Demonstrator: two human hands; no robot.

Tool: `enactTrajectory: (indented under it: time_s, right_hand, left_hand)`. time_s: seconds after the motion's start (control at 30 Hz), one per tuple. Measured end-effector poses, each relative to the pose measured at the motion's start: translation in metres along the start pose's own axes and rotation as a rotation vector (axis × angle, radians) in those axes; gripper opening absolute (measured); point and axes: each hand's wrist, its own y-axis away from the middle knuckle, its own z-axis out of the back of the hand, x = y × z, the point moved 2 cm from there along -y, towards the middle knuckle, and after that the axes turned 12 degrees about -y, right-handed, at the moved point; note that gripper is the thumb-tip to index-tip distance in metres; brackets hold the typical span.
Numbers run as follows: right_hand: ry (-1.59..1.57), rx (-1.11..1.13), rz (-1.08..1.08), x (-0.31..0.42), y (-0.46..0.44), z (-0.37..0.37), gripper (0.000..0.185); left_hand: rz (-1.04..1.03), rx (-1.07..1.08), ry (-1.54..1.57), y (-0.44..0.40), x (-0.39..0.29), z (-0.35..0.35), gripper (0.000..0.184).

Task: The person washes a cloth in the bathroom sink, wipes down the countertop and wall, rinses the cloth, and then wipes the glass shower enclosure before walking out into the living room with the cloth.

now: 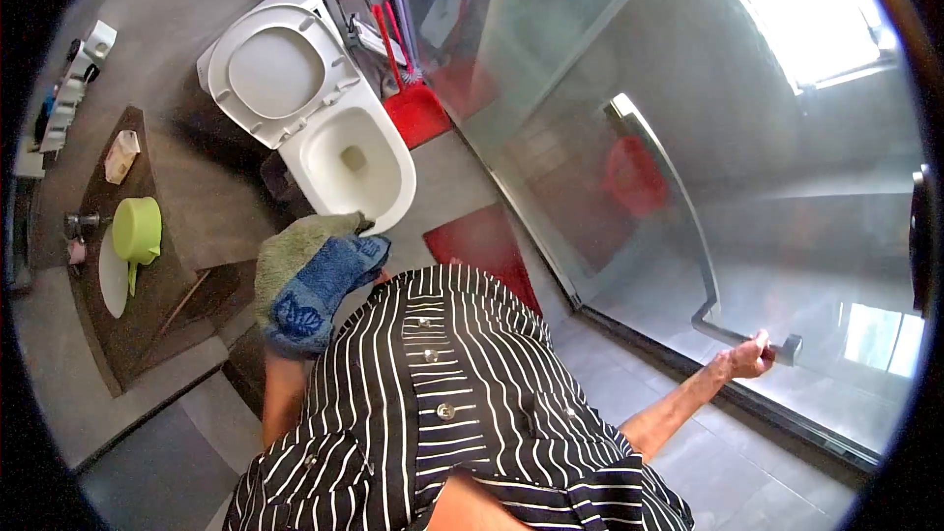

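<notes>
My right hand (751, 358) is closed round the lower end of a long metal door handle (678, 177) on the glass shower door (787, 226). On the other side, a green towel (278, 261) and a blue towel (324, 285) with a dark leaf pattern lie draped over my left forearm and hand. The towels cover the fingers of my left hand, so their grip is hidden; only the bare forearm shows below the cloth.
A white toilet (393, 147) with its lid up stands ahead. Beside it are a red dustpan (418, 113) and a red mat (487, 246). At left, a counter (157, 324) bears a green dipper (136, 231) by a basin (113, 275). A red basin (634, 177) shows through the glass.
</notes>
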Motion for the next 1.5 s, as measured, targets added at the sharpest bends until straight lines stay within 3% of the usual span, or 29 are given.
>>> enactTrajectory:
  time_s: [0.1, 0.23, 0.33, 0.5, 0.6, 0.7, 0.87, 1.13, 1.5]
  right_hand:
    - [-0.159, 0.073, 0.023, 0.019, 0.034, -0.022, 0.018]
    - [-0.35, 0.349, 0.008, 0.022, 0.055, -0.048, 0.01]
    - [-0.523, 0.525, 0.003, 0.056, 0.091, -0.07, 0.014]
    - [-0.332, 0.735, -0.008, 0.063, 0.105, -0.113, 0.022]
    - [-0.59, 0.814, -0.02, 0.058, 0.122, -0.144, 0.021]
    - [-0.576, 0.924, -0.03, 0.066, 0.134, -0.16, 0.024]
    - [-0.715, 1.024, -0.126, 0.076, 0.149, -0.195, 0.024]
    - [-0.73, 1.103, -0.071, 0.078, 0.172, -0.247, 0.025]
    - [-0.649, 1.044, 0.04, 0.084, 0.2, -0.279, 0.028]
  left_hand:
    - [-0.016, 0.008, 0.012, 0.002, -0.007, -0.008, 0.035]
    - [-0.01, -0.001, 0.015, 0.004, -0.009, -0.007, 0.036]
    - [0.008, -0.016, 0.015, 0.01, -0.007, -0.001, 0.037]
    - [0.053, -0.038, 0.009, 0.021, -0.004, 0.01, 0.038]
    - [0.071, -0.062, 0.004, 0.032, -0.002, 0.012, 0.039]
    - [0.073, -0.082, 0.007, 0.044, -0.001, 0.014, 0.04]
    - [0.093, -0.109, 0.004, 0.059, -0.011, 0.012, 0.042]
    - [0.15, -0.129, 0.007, 0.084, -0.012, 0.017, 0.044]
    - [0.203, -0.165, 0.017, 0.116, -0.01, 0.011, 0.048]
